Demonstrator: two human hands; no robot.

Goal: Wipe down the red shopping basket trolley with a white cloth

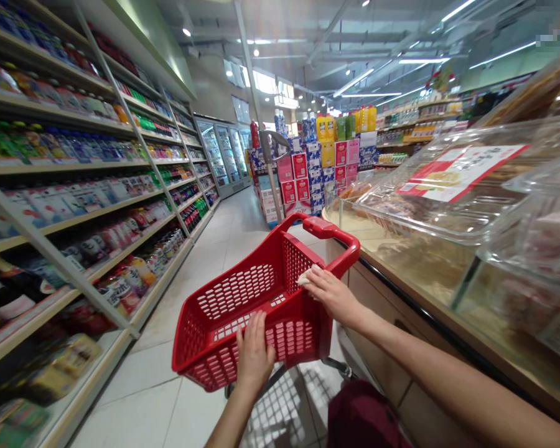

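Note:
A red plastic shopping cart (236, 292) with a perforated basket stands in front of me, turned at an angle in the aisle. Nothing lies in the part of its basket that shows. My left hand (254, 354) is on the near rim, its fingers laid over the edge into the basket and its thumb side on the outer wall. Under the fingertips of my right hand (331, 295) is a small white cloth or wipe (303, 277), pressed to the rim close to the cart's red handle (326, 229). The right palm's underside is hidden.
Drink shelves (88, 165) line the left side. At right, a display counter (401, 249) holds clear plastic food boxes (443, 180), close beside the cart. Ahead stand stacked cartons (301, 174) and a grey pole (270, 168); glass-door fridges (221, 152) are farther back. Tiled floor (144, 404) runs between.

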